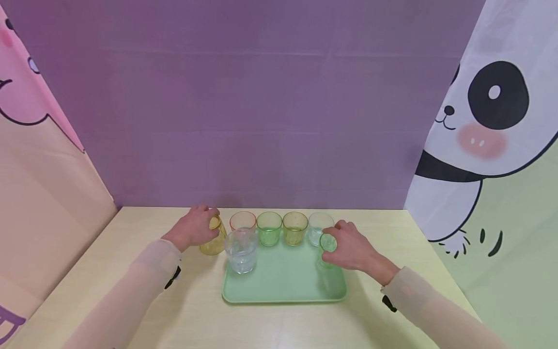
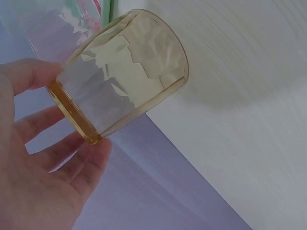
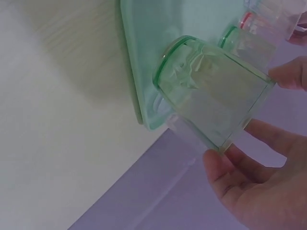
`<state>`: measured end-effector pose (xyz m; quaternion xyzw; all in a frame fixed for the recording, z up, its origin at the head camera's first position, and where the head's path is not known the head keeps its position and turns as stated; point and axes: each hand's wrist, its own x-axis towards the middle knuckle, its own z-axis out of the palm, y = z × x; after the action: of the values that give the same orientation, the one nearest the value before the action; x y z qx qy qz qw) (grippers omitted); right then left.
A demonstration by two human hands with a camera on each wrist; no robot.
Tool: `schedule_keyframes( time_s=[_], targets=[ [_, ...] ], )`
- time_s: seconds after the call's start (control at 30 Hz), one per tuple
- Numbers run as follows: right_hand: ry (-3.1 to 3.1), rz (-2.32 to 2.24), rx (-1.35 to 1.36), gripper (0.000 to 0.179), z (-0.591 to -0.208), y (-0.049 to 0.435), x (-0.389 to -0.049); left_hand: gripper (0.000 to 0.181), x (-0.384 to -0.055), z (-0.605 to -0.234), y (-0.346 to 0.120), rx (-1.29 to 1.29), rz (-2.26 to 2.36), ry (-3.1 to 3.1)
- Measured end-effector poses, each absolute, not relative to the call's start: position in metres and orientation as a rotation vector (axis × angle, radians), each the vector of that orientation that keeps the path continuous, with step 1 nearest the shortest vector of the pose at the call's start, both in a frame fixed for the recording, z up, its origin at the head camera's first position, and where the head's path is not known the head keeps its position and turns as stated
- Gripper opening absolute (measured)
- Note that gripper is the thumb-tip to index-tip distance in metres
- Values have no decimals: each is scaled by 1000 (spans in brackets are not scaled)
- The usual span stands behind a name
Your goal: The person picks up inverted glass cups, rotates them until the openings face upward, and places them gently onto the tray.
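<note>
My left hand (image 1: 196, 227) grips an amber glass (image 2: 127, 72) by its thick base. That glass is upside down, its mouth toward the tabletop just left of the green tray (image 1: 283, 286). Over the tray's right side, my right hand (image 1: 350, 246) pinches a green glass (image 3: 211, 91) near its rim, thumb on one side and fingers on the other. This glass has its thick base pointing down to the tray. From the frames I cannot tell whether either held glass touches what is below it.
Along the tray's back stand a red-rimmed glass (image 1: 242, 220), a green glass (image 1: 269, 230), an amber glass (image 1: 295, 230) and a clear glass (image 1: 317, 227). Another clear glass (image 1: 241, 259) is at the tray's left, in front of the red-rimmed one. A purple cloth (image 1: 261, 121) hangs behind the table.
</note>
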<state>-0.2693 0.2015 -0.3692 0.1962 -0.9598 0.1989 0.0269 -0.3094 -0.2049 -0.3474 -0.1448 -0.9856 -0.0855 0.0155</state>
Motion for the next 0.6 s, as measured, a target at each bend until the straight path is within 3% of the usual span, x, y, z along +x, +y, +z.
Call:
schedule_keyframes(
  time_s=[0.6],
  targets=[
    [-2970, 579, 536, 59, -384, 195, -272, 48, -308, -348, -202, -466, -240, -3059]
  ],
)
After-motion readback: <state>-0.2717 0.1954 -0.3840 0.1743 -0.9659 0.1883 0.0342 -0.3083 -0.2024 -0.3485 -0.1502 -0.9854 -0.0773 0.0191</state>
